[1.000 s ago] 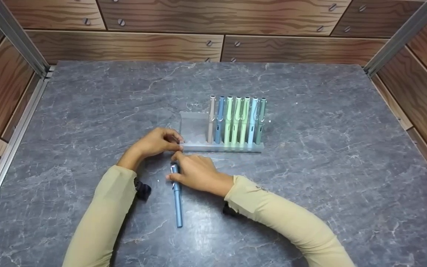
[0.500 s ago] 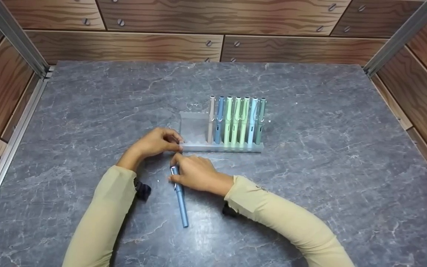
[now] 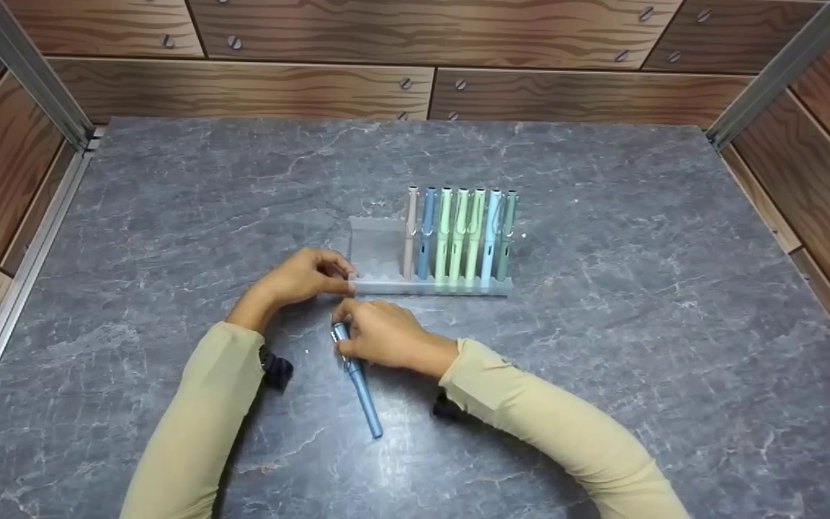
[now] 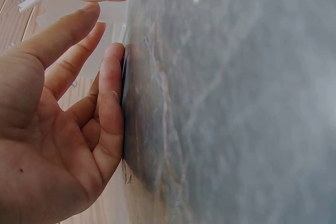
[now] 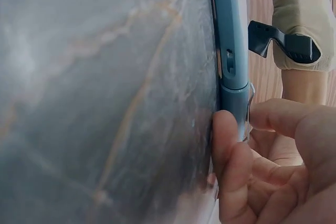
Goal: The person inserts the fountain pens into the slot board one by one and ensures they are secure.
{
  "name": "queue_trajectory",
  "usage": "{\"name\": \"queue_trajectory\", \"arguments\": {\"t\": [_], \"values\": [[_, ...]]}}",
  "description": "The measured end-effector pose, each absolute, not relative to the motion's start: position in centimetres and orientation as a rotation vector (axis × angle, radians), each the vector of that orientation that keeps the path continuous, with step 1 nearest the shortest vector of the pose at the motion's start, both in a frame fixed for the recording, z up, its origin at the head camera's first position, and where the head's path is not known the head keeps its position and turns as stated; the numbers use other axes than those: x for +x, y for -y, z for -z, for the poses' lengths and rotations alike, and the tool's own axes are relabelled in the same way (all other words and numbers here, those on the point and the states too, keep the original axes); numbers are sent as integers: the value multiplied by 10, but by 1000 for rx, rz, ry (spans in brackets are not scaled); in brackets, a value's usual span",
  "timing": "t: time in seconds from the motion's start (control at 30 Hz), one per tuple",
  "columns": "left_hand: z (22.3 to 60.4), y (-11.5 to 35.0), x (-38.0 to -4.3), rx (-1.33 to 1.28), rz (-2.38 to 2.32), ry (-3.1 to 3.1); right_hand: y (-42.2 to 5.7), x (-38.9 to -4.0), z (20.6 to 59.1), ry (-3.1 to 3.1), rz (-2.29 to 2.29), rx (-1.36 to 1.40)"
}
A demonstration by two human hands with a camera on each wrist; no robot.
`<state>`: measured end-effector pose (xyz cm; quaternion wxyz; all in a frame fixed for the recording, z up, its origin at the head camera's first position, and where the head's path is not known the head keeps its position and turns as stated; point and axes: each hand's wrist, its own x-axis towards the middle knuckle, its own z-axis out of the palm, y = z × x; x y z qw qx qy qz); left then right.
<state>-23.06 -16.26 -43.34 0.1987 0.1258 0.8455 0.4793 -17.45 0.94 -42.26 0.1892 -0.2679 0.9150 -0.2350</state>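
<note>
A blue fountain pen (image 3: 364,398) lies on the table in front of the rack, its capped end towards the rack and its other end slanting to the near right. My right hand (image 3: 390,334) pinches it by the cap between thumb and fingers. In the right wrist view the barrel (image 5: 230,30) runs close along the tabletop, the clip beside my fingers. My left hand (image 3: 301,278) holds the left front corner of a clear pen rack (image 3: 377,249), thumb at its front rail. In the left wrist view its lower fingers (image 4: 110,114) rest along the table.
Several capped pens stand side by side in the rack's right part: a taupe pen (image 3: 411,245), a blue one (image 3: 426,238), light green ones (image 3: 460,241), a light blue one (image 3: 491,238) and a dark green one (image 3: 508,238). Wood-patterned panels (image 3: 256,90) wall the grey marbled table (image 3: 624,238).
The blue pen's near end has swung to the right, so the pen now slants. My right hand keeps its pinch near the cap and has shifted slightly. The left hand and rack stay put.
</note>
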Motion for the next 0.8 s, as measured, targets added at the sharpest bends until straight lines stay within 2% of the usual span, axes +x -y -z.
{"name": "queue_trajectory", "arguments": {"t": [0.37,0.8], "values": [[433,163,-229,325,-1332,-2358,-12,-177,419,-2540,604,-763],[435,164,-231,362,-1353,-2357,-25,-187,418,-2383,867,-711]]}}
